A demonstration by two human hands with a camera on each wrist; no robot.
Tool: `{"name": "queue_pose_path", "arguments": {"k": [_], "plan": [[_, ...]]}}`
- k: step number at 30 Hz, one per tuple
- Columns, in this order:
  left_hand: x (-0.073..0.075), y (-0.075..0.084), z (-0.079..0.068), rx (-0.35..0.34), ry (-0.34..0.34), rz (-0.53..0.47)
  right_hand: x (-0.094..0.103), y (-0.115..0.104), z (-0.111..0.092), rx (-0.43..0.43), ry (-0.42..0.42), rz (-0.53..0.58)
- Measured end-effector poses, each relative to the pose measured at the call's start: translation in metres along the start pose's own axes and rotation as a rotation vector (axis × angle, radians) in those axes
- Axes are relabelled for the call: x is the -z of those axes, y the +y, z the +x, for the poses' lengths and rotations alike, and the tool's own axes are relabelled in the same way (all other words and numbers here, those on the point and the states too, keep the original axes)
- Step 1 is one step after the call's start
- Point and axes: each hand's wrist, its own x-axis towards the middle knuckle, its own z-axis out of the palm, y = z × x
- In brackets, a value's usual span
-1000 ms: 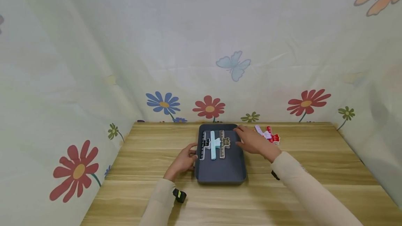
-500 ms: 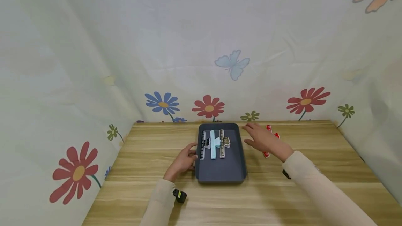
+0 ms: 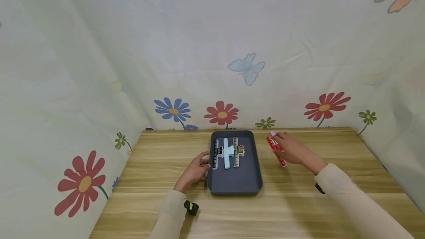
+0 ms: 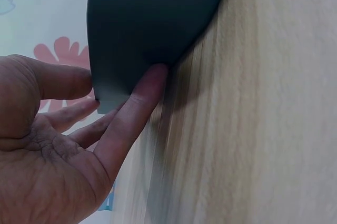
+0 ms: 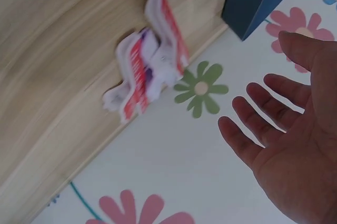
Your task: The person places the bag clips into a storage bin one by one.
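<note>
A dark grey tray [image 3: 234, 182] lies on the table and holds three wide-jawed clips: a black keyboard-patterned clip [image 3: 215, 158], a light blue clip [image 3: 226, 158] and a brown keyboard-patterned clip [image 3: 235, 158]. At the tray's left wall, my left hand [image 3: 194, 169] grips the edge, its thumb at the rim and fingers against the outside [image 4: 126, 24]. My right hand [image 3: 293, 150] is right of the tray, fingers spread and apart from the loose clips in the right wrist view. A red keyboard-patterned clip [image 3: 280, 159] and a lilac clip [image 3: 273, 133] lie there, partly hidden. Both blur in the right wrist view.
The wooden table [image 3: 156, 150] carries everything. A flower-printed curtain [image 3: 199, 65] stands behind its far edge and on both sides. A black wrist camera [image 3: 191, 207] sits on the left wrist.
My right hand has drawn back rightwards from the tray's right rim to the loose clips. The red clip now shows further left and slants differently. My left hand stays on the tray.
</note>
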Motion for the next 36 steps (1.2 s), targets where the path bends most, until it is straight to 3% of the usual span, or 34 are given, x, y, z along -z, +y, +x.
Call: {"name": "queue_pose_path", "arguments": {"k": [15, 36], "plan": [[0.0, 0.0, 0.0, 0.025, -0.002, -0.035, 0.004, 0.035, -0.025, -0.054, -0.01, -0.032], [-0.001, -0.001, -0.001, 0.025, 0.0, -0.02, -0.022, 0.072, -0.012, -0.141, -0.037, -0.077]]}}
